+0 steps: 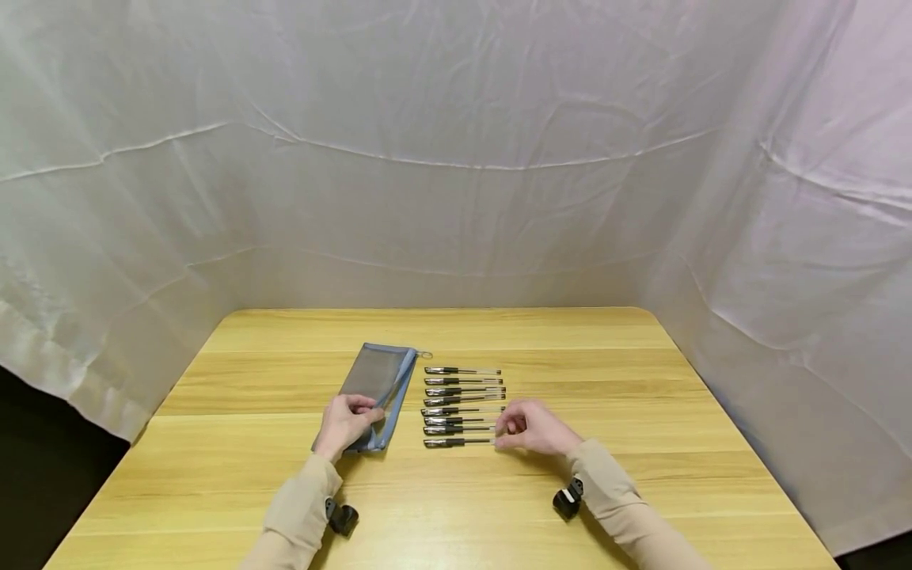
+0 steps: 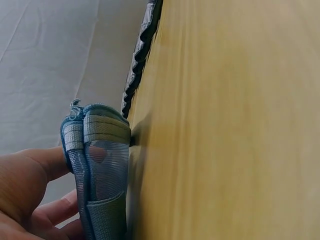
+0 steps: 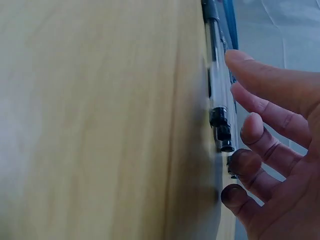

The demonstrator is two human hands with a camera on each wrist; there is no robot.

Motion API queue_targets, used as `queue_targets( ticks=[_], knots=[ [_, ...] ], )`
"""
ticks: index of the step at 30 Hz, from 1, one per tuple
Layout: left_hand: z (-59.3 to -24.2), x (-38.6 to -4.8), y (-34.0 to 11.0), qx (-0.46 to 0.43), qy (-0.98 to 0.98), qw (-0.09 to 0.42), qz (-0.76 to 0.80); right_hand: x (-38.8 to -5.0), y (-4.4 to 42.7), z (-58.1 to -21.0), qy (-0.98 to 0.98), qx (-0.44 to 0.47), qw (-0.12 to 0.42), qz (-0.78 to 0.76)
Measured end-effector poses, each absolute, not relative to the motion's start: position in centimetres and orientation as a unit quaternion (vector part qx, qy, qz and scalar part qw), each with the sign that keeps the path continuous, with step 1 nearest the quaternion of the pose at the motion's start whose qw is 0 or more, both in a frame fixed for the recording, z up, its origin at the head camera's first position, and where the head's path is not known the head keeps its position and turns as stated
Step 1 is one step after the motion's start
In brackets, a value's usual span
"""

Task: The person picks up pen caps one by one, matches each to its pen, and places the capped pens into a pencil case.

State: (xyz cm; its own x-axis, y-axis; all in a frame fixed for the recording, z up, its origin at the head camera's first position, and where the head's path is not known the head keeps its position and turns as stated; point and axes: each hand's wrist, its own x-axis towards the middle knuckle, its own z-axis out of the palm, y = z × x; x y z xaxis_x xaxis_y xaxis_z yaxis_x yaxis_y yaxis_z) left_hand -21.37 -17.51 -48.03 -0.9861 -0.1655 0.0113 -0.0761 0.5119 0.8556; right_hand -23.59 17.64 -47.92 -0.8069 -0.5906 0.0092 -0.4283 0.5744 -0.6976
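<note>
A blue-grey mesh zip pouch point(image 1: 370, 368) lies left of the pens, its zip side gaping. My left hand point(image 1: 345, 423) pinches the opening's edge, thumb on one side and fingers on the other; in the left wrist view the mesh pouch point(image 2: 107, 175) stands up between them. Several black-capped clear gel pens point(image 1: 442, 392) form a row beside the pouch, caps leftward. At the right end of the nearest pen point(image 1: 443, 443) is my right hand point(image 1: 534, 427). Loosely bent fingers and thumb hang round the pen ends point(image 3: 218, 117); no grip shows.
The wooden table point(image 1: 456, 514) runs under everything, with a pale curtain point(image 1: 456, 214) behind and at both sides. A small black camera sits on each wrist, the left one point(image 1: 342, 518) and the right one point(image 1: 568, 500). A metal ring point(image 1: 425, 355) hangs from the pouch's far corner.
</note>
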Motion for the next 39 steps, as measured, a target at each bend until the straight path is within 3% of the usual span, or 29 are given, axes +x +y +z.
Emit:
queue_targets(
  ticks=[26, 39],
  knots=[
    [-48.1, -21.04, -17.52, 0.085, -0.859, 0.046, -0.503, -23.56, 16.59, -48.1, 0.894, -0.324, 0.06, -0.305],
    [-48.36, -20.82, -17.57, 0.064, -0.845, 0.071, -0.526, -23.59, 17.02, -48.47, 0.881, -0.327, 0.079, -0.333]
  ],
)
